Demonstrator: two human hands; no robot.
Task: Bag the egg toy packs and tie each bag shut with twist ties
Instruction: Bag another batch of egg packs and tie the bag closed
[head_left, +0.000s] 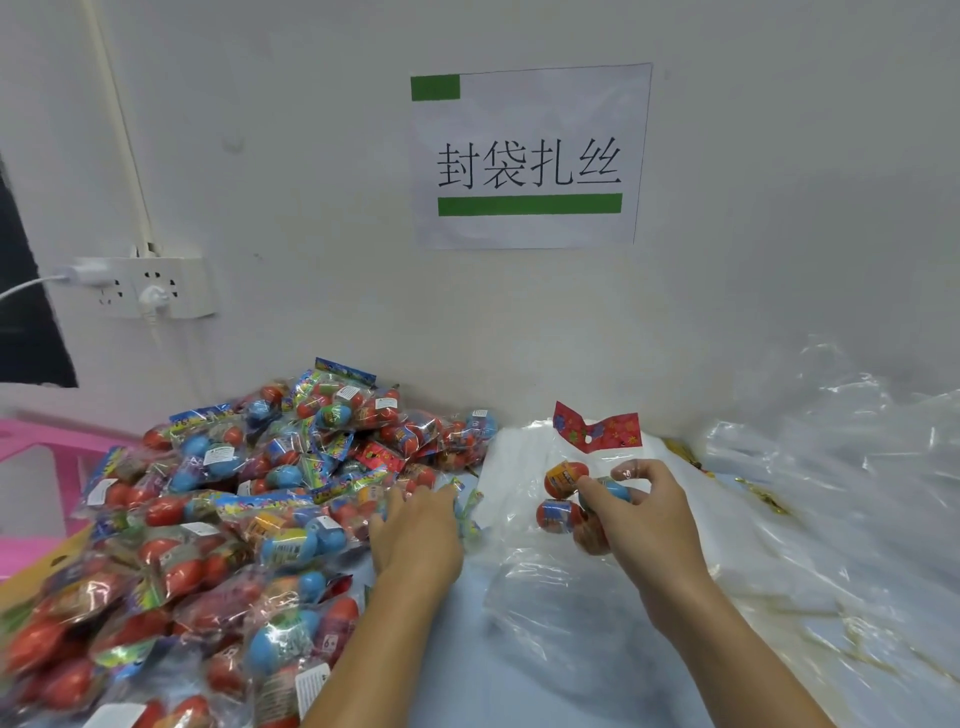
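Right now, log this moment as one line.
left hand: reaching into pack pile | right hand: gripping egg pack | bagging: not done

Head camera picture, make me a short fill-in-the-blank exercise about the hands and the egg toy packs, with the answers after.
1. The right hand grips an egg toy pack with a ____ header card.
2. The left hand reaches into the pile of egg toy packs on the ____ side of the table.
3. The sign on the wall has ____ bars.
4. Clear plastic bags lie heaped to the ____ of the right hand.

Answers: red; left; green; right
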